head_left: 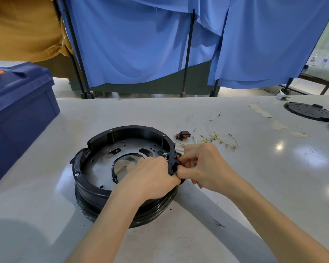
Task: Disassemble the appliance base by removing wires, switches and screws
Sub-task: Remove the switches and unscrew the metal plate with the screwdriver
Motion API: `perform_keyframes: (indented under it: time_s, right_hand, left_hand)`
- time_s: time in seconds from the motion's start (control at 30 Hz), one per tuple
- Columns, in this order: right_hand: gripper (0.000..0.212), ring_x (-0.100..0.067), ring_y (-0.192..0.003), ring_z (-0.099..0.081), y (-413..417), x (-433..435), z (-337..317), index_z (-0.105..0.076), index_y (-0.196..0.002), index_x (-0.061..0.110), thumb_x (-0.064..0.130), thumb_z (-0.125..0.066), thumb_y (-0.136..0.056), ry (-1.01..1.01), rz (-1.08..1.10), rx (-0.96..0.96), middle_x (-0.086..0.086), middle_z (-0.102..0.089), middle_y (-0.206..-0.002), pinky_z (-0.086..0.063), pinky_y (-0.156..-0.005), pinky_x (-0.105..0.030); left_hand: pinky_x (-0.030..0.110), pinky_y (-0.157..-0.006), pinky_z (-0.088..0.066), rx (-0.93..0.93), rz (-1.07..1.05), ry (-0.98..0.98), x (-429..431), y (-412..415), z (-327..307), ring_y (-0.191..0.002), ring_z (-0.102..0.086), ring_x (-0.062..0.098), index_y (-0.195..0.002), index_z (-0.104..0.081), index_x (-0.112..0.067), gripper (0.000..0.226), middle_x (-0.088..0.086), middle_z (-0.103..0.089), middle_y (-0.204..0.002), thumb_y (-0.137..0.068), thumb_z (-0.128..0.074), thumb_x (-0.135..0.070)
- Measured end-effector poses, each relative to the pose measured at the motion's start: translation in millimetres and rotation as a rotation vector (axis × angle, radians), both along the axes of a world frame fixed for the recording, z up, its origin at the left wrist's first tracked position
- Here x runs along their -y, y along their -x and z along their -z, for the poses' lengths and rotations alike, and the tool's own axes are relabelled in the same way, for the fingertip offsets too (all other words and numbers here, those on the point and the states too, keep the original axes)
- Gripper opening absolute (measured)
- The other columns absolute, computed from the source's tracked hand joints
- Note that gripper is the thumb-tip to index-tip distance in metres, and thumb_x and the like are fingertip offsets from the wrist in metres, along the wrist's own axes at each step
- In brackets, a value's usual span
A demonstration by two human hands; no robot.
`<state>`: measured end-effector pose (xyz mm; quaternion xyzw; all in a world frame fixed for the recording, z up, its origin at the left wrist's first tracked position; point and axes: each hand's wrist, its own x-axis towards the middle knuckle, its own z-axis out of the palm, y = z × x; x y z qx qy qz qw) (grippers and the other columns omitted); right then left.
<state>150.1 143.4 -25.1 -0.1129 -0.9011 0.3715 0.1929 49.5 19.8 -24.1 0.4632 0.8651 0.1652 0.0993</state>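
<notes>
On the table [254,168], left hand [150,175] grips the base [95,188] — right hand [205,164] pinches its switch [179,157].

Single head-worn wide-angle view, looking forward and down across the table [235,186]. It is close in, with the fingers [187,159] just below frame centre. Beyond the fingers, blue curtains [141,44] fill the upper half.

Blue curtains [141,44] are hanging on black poles [187,54] beyond the right hand [203,166]; light is glinting off the table [273,168] beside it.
</notes>
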Motion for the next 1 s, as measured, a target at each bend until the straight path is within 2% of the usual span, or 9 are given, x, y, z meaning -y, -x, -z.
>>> perform_keyframes:
  time_s: [0.13,0.23,0.33,0.43,0.53,0.6,0.77,0.9,1.0]
  right_hand:
    - [0.007,-0.011,-0.039,-0.045,-16,-13,-1,-0.073,-0.065,0.001,0.001,-0.070,-0.071,0.019,0.060,-0.013,-0.010,-0.054,-0.062,-0.032,-0.035,-0.016]
    - [0.007,-0.011,-0.038,-0.048,-22,-23,0,-0.075,-0.067,0.005,0.003,-0.070,-0.070,0.100,0.073,0.011,-0.010,-0.057,-0.062,-0.035,-0.036,-0.020]
    - [0.006,-0.013,-0.043,-0.049,-16,-25,1,-0.073,-0.063,0.013,0.017,-0.072,-0.067,0.149,0.060,0.015,-0.008,-0.057,-0.059,-0.036,-0.037,-0.021]
    - [0.008,-0.016,-0.048,-0.050,-12,-28,1,-0.071,-0.064,0.015,0.021,-0.072,-0.069,0.156,0.054,0.033,-0.007,-0.059,-0.060,-0.037,-0.040,-0.021]
    - [0.018,-0.015,-0.046,-0.050,-14,-31,-1,-0.072,-0.066,0.016,0.033,-0.069,-0.062,0.198,0.079,0.035,-0.008,-0.060,-0.057,-0.039,-0.042,-0.025]
    - [0.015,-0.015,-0.041,-0.049,-10,-41,-7,-0.072,-0.066,0.016,0.031,-0.070,-0.065,0.223,0.155,0.013,-0.010,-0.059,-0.051,-0.041,-0.045,-0.026]
    - [0.013,-0.011,-0.030,-0.043,23,-71,-16,-0.071,-0.069,0.003,0.011,-0.069,-0.080,0.199,0.336,0.046,-0.007,-0.053,-0.042,-0.040,-0.038,-0.022]
    - [0.025,-0.018,-0.034,-0.042,63,-76,-4,-0.067,-0.076,-0.011,0.013,-0.067,-0.082,0.195,0.358,0.178,-0.013,-0.053,-0.047,-0.034,-0.039,-0.022]
    - [0.023,-0.015,-0.030,-0.039,82,-80,7,-0.066,-0.072,-0.011,0.009,-0.066,-0.083,0.236,0.382,0.241,-0.012,-0.053,-0.049,-0.032,-0.037,-0.018]
  left_hand:
    - [0.029,-0.049,-0.027,0.018,-0.011,0.001,-1,1,-1,-0.052,-0.039,0.016,-0.055,-0.036,-0.022,0.041,-0.004,-0.041,-0.055,-0.081,-0.052,-0.050]
    - [0.029,-0.052,-0.031,0.025,0.003,0.012,-1,2,1,-0.055,-0.041,0.017,-0.057,-0.038,-0.021,0.036,-0.003,-0.043,-0.056,-0.080,-0.050,-0.045]
    - [0.029,-0.054,-0.034,0.027,-0.005,0.006,-1,2,1,-0.057,-0.043,0.017,-0.062,-0.043,-0.020,0.032,-0.002,-0.047,-0.059,-0.079,-0.049,-0.046]
    - [0.029,-0.053,-0.035,0.042,-0.019,0.002,0,1,1,-0.057,-0.043,0.015,-0.065,-0.046,-0.019,0.030,-0.002,-0.048,-0.060,-0.080,-0.050,-0.045]
    - [0.030,-0.055,-0.036,0.034,-0.049,-0.002,1,-1,1,-0.060,-0.043,0.015,-0.066,-0.046,-0.018,0.032,-0.002,-0.049,-0.062,-0.081,-0.049,-0.045]
    - [0.030,-0.056,-0.036,0.022,-0.075,0.000,1,-3,1,-0.063,-0.043,0.015,-0.065,-0.044,-0.018,0.033,-0.002,-0.050,-0.064,-0.082,-0.047,-0.045]
    - [0.035,-0.068,-0.041,0.024,-0.123,0.029,1,-5,-1,-0.079,-0.047,0.023,-0.068,-0.042,-0.020,0.031,-0.002,-0.051,-0.072,-0.084,-0.045,-0.047]
    - [0.034,-0.063,-0.040,0.061,-0.121,0.024,2,-4,-1,-0.070,-0.045,0.020,-0.066,-0.040,-0.020,0.032,-0.001,-0.049,-0.067,-0.082,-0.046,-0.046]
    - [0.033,-0.060,-0.037,0.072,-0.121,0.013,2,-3,-1,-0.063,-0.041,0.019,-0.062,-0.037,-0.019,0.033,-0.002,-0.046,-0.062,-0.080,-0.048,-0.044]
